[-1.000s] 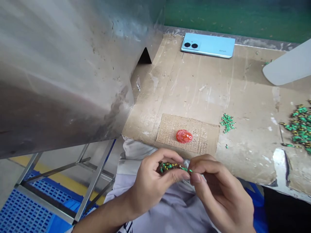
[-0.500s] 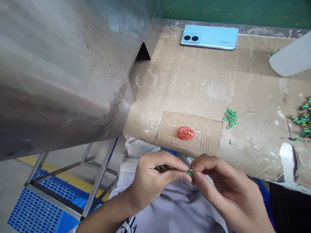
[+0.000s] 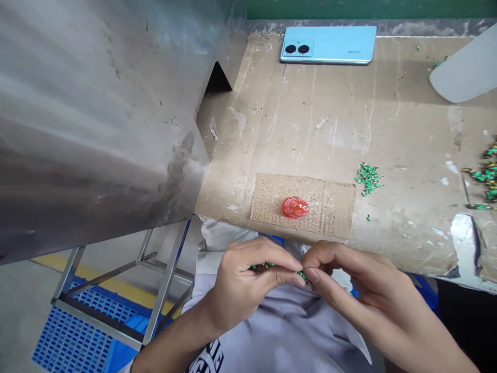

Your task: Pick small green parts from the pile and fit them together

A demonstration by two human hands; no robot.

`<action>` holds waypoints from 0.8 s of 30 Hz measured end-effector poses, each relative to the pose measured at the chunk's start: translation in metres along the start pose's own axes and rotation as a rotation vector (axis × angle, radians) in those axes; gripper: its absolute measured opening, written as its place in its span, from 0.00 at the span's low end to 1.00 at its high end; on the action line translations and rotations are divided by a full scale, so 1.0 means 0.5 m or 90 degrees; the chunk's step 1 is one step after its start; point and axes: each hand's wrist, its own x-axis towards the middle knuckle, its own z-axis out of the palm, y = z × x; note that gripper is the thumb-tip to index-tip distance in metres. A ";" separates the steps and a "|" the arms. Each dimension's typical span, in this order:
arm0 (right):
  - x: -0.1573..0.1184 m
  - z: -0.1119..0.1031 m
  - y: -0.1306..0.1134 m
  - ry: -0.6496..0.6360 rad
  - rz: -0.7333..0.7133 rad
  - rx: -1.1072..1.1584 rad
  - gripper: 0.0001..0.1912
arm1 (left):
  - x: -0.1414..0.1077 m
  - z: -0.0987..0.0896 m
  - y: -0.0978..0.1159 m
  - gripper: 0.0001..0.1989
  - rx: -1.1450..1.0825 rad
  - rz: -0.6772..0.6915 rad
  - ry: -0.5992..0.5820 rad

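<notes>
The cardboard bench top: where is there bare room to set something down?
The widest bare cardboard on the bench top lies between the pale blue phone and the textured cardboard pad. It is crowded at the right edge, around the green-and-yellow pieces, and the small green heap beside the pad.

The left hand (image 3: 248,287) and right hand (image 3: 353,280) now sit closer, nearly hiding the green-and-yellow strand (image 3: 264,266).

Two hands (image 3: 248,290), one clump of green pieces (image 3: 264,266) between them. On counter (image 3: 310,129): one pale blue phone (image 3: 328,45), one red lump (image 3: 295,207), one cardboard pad (image 3: 330,207), one grey paddle (image 3: 466,67), two heaps of green pieces (image 3: 368,178).
</notes>
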 end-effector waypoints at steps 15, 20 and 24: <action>0.000 -0.015 -0.022 0.013 -0.024 -0.069 0.05 | 0.001 0.004 -0.017 0.03 0.001 0.071 -0.022; -0.018 -0.005 -0.010 0.025 -0.026 -0.088 0.06 | 0.004 0.003 -0.013 0.05 0.030 0.095 -0.001; -0.024 0.008 0.000 0.060 -0.062 -0.059 0.07 | 0.002 0.000 -0.017 0.03 0.074 0.152 0.005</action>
